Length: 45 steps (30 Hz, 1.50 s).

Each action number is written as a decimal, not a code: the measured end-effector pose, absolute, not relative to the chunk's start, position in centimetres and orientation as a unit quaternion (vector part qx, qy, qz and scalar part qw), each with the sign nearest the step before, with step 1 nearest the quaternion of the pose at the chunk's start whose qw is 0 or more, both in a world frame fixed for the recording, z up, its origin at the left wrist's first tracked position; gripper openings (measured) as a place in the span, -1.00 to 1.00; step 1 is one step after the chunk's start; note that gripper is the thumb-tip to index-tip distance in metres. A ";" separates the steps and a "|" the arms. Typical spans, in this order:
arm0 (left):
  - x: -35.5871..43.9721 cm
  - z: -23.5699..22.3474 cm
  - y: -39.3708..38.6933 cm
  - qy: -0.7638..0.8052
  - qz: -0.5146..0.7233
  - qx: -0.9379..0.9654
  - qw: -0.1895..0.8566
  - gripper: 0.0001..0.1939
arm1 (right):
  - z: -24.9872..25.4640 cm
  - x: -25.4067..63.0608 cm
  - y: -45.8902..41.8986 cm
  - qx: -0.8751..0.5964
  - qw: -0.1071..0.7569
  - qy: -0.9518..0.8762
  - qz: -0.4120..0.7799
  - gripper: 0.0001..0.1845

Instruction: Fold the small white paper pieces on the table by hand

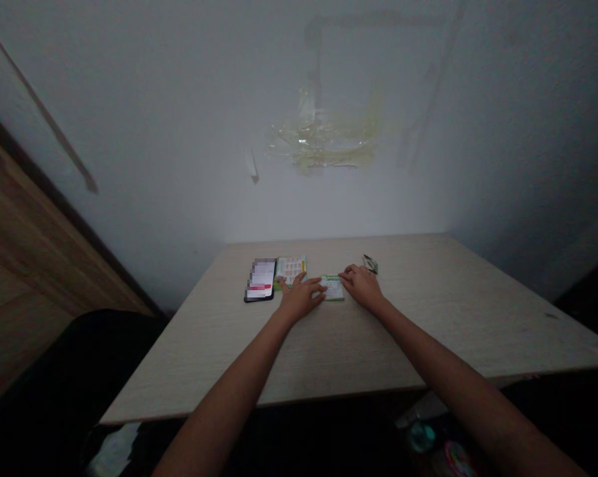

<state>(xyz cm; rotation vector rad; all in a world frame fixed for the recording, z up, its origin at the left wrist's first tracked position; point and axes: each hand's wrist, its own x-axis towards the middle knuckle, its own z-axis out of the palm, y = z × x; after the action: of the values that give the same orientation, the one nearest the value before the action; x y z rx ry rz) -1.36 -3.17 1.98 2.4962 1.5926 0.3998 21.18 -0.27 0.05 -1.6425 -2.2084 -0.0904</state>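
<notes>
Left hand [301,298] and right hand [361,288] flat on a pale wood-grain tabletop [428,318], slightly apart, no grip, fingers touching both sides of a small green-edged white card [333,288] lying between them. Just beyond, a green-and-orange printed leaflet [290,270] under the left fingers, a phone [259,279] with blurred screen beside it, and a small foil packet [370,264] near the right hand.

Dim, grainy light lies softly on the white wall [299,199] and pale table [428,311]; the lower corners sink into deep shadow; wide-angle distortion bends the edges; the green-edged card [333,287] looks soft; the phone screen [260,279] is pixelated.
</notes>
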 end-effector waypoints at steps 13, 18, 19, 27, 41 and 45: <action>-1.6 2.2 -2.6 0.512 0.123 0.846 0.083 -0.70 | -0.5 21.4 0.0 -0.576 0.240 -0.781 -0.012 -0.66; -1.6 2.1 -2.4 0.512 0.133 0.844 0.089 -0.72 | -0.6 21.9 0.7 -0.531 0.282 -0.798 0.042 -0.73; -1.6 2.0 -2.4 0.512 0.134 0.844 0.088 -0.73 | -0.6 21.9 0.8 -0.529 0.279 -0.800 0.045 -0.74; -1.6 2.2 -2.3 0.516 0.123 0.844 0.079 -0.70 | -0.2 21.2 0.8 -0.567 0.261 -0.781 0.035 -0.77; -1.7 2.3 -2.2 0.519 0.112 0.843 0.081 -0.68 | 0.4 22.2 0.9 -0.532 0.224 -0.813 0.079 -0.72; -1.7 2.3 -2.1 0.524 0.104 0.842 0.078 -0.67 | 0.3 22.7 1.1 -0.514 0.221 -0.823 0.100 -0.67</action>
<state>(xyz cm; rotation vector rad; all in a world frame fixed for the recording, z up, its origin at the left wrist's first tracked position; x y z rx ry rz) -1.70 -2.15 2.32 2.5215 1.5687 0.3126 22.73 1.08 0.29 -1.4196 -2.2744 0.2752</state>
